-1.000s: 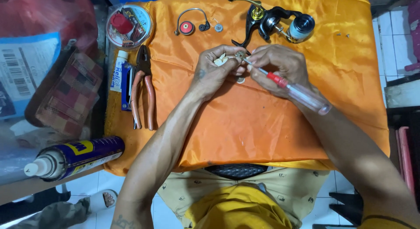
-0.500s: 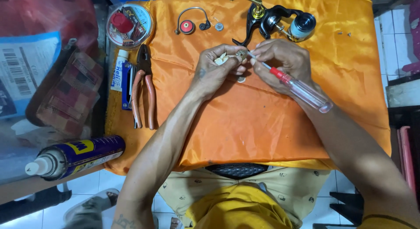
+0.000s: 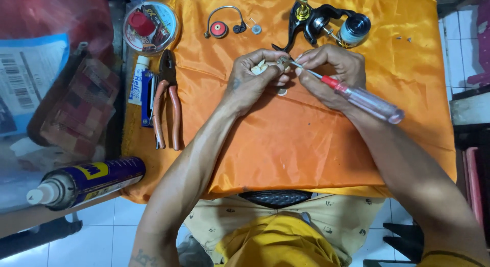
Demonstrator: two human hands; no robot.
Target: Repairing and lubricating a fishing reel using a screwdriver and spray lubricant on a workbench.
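Both hands, left (image 3: 252, 81) and right (image 3: 332, 68), meet fingertip to fingertip, forearms converging.

I take this for a makeshift home repair corner rather than a proper workshop. A small bench (image 3: 408, 144) draped in orange cloth stands on a white tiled floor (image 3: 117, 231). Pliers (image 3: 166, 98) lie at its left, a spray can (image 3: 87, 183) nearer left, and a partly dismantled fishing reel (image 3: 326, 24) on the far side.
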